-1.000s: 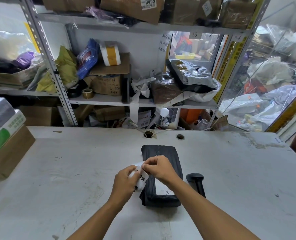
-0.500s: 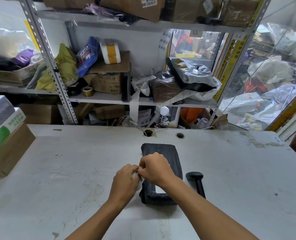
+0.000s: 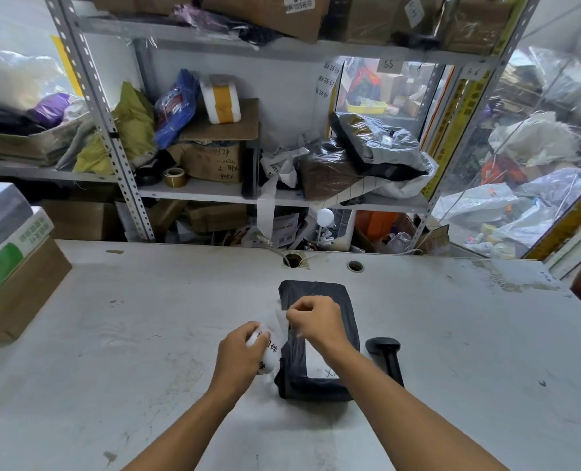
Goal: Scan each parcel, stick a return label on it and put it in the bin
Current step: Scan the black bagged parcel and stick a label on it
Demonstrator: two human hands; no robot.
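Head view, lower centre of the frame: two bare forearms enter from the bottom edge and converge over the desk (image 3: 146, 334). The left hand (image 3: 244, 351) is curled, knuckles up, gripping a white return label (image 3: 269, 351) printed with black characters; the label bends around the fingers on the hand's right side. The right hand (image 3: 316, 321) is also curled, with thumb and forefinger pinching a thin translucent strip (image 3: 281, 319) at the label's upper edge. It cannot be determined whether this strip is backing paper or part of the label itself. The two hands sit just beside each other, the right slightly higher in the frame.

Item count: one parcel, one scanner, one label.

One black plastic-wrapped parcel (image 3: 333, 382) lies flat on the desk directly beneath the right hand and wrist, and just right of the left hand. A white patch shows on its top face near the lower end. One black handheld scanner (image 3: 386, 355) lies on the desk just right of the parcel, partly covered by the right forearm.

At the left edge of the frame, stacked boxes (image 3: 6, 266) rest on the desk. Metal shelving (image 3: 112, 137) packed with cartons and bags fills the upper half.
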